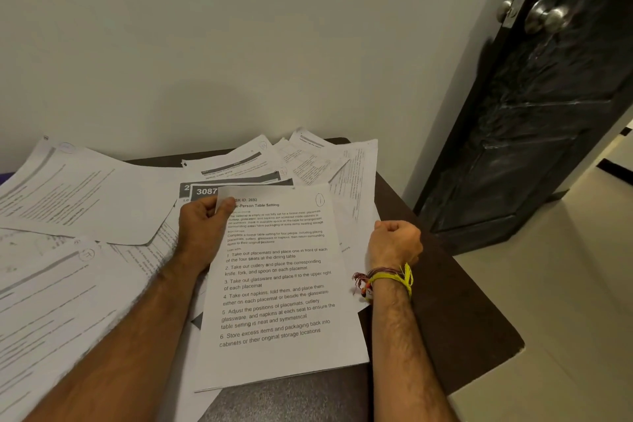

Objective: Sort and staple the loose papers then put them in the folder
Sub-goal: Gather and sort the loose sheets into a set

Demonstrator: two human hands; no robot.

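A printed sheet headed "Table Setting" (281, 284) lies on top of a thin stack in the middle of the table. My left hand (202, 229) pinches its top left corner, thumb on the paper. My right hand (394, 243) is curled into a fist to the right of the sheet, above the dark tabletop, and what it may hold is hidden. Many loose printed papers (68, 216) are spread over the left and far side of the table. Neither a stapler nor a folder is visible.
The dark brown table (445, 312) stands against a pale wall, its right edge next to a tiled floor (565, 319). A dark door (534, 113) with metal knobs stands open at the right. More sheets (325, 161) overlap at the back.
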